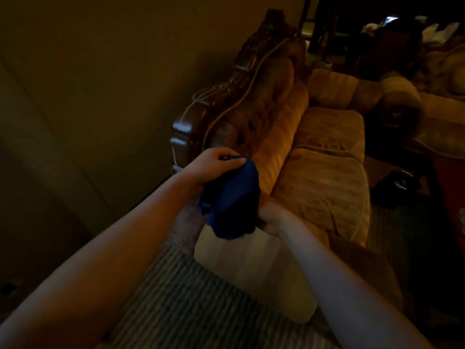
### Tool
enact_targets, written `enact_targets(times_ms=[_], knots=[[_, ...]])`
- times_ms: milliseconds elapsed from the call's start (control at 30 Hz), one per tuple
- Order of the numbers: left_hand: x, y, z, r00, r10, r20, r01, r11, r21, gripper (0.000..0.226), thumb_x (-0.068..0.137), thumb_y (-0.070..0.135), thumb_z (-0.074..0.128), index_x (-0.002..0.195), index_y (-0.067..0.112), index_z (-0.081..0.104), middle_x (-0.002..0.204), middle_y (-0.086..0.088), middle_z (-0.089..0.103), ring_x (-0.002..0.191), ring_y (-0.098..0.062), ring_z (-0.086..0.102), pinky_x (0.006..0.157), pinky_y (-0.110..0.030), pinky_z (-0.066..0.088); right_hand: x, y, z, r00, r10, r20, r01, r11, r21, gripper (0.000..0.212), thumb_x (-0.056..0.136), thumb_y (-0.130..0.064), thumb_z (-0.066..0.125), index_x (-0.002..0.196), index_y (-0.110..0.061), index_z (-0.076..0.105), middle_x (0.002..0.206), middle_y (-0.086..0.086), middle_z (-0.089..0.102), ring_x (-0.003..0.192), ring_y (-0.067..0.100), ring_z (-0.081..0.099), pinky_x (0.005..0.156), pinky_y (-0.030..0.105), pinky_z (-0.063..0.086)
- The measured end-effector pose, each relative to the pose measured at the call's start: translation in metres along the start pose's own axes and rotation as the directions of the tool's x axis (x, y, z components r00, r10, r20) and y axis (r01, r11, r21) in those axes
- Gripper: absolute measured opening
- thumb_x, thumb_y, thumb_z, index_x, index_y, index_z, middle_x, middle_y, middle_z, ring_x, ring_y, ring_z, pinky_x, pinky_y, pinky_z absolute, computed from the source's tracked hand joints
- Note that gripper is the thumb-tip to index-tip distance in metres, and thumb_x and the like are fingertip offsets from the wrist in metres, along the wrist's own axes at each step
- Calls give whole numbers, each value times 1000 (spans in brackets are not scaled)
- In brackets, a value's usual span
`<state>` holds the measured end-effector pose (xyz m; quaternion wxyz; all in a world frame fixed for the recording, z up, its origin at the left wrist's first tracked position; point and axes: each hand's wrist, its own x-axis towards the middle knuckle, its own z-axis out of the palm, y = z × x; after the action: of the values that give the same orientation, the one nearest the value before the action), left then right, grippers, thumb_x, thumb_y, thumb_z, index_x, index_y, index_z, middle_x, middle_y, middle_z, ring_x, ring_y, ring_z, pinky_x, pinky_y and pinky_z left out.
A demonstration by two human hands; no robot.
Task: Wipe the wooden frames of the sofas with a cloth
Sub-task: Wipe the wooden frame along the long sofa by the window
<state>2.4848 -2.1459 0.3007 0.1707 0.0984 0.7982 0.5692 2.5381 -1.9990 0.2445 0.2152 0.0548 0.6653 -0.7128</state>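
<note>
Blue cloth, 1 pc, bunched, held up between both hands over near end of sofa.
Left hand: pinching cloth's top edge, thumb and fingers closed on it.
Right hand: gripping cloth's lower right edge from below, fingers mostly hidden by fabric.
Wood frame: 1 visible, dark carved crest along sofa back, glossy highlights, runs from near left hand up toward far end. Cloth near frame's low end, not touching it (as far as dim light shows).
Seat cushions: 2 counted, tan, ribbed. Back cushions: approx 2, count unsure.
Pale pillow: 1, just below cloth, lying on striped cover.
Wall close along frame's left side; narrow gap there. Floor to right of sofa open but cluttered w/ dark items, too dim to ID.
</note>
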Motion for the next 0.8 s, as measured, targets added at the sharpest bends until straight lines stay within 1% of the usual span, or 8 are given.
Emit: enact_targets(times_ms=[100,200,267,400,500,600,700,800], knots=[[9,-8,-49,994,-111,24,110,895,-432,22,92,22,56,114,18,61,106,-6,65,100,-18,63,76,-29,54,40,1,13,998,-6,-55,12,993,121,33,101,-17,40,133,-10,48,117,9,62,94,17,62,72,26,53],[24,-21,-102,979,-204,-15,154,785,-599,34,91,30,54,122,18,55,118,-10,59,110,-24,57,81,-35,49,73,-2,31,998,11,-67,9,956,292,32,103,-14,33,131,-7,47,105,6,63,90,17,60,70,24,54],[39,-30,-135,978,-202,-51,126,769,-626,27,91,28,52,115,16,56,118,-12,58,108,-24,58,83,-33,49,98,-8,46,992,-27,-119,65,942,330,27,102,-13,34,122,-10,52,99,3,63,89,17,61,71,25,53],[69,-46,-195,973,-229,-28,169,787,-593,23,95,25,48,112,13,56,115,-12,60,105,-23,60,80,-33,50,161,-26,76,882,-135,-452,186,980,70,29,97,-3,43,124,-9,52,111,2,59,103,21,58,96,41,47],[90,-62,-238,967,-253,17,219,799,-560,22,96,26,46,109,13,57,110,-10,61,106,-23,59,80,-33,49,204,-36,103,822,-74,-565,151,985,90,29,99,-15,41,125,-11,53,124,14,59,106,27,59,96,43,47],[114,-79,-276,957,-286,40,265,812,-520,20,96,27,46,103,15,60,111,-9,61,108,-22,57,91,-35,45,231,-49,133,712,-108,-694,239,967,94,27,100,-19,39,124,-16,50,124,8,55,110,24,54,91,33,43],[141,-100,-304,945,-321,68,306,788,-534,21,96,28,45,104,16,60,118,-9,59,110,-22,56,94,-36,42,259,-53,147,565,-254,-785,189,966,-176,37,97,-16,44,133,-11,48,136,9,45,123,25,45,103,33,35],[176,-116,-320,936,-327,129,345,786,-513,24,96,29,46,111,16,59,120,-9,59,110,-21,56,92,-35,43,290,-51,151,505,-472,-723,-127,788,-603,33,90,-21,56,119,-7,60,136,13,41,121,31,43,99,35,34]])
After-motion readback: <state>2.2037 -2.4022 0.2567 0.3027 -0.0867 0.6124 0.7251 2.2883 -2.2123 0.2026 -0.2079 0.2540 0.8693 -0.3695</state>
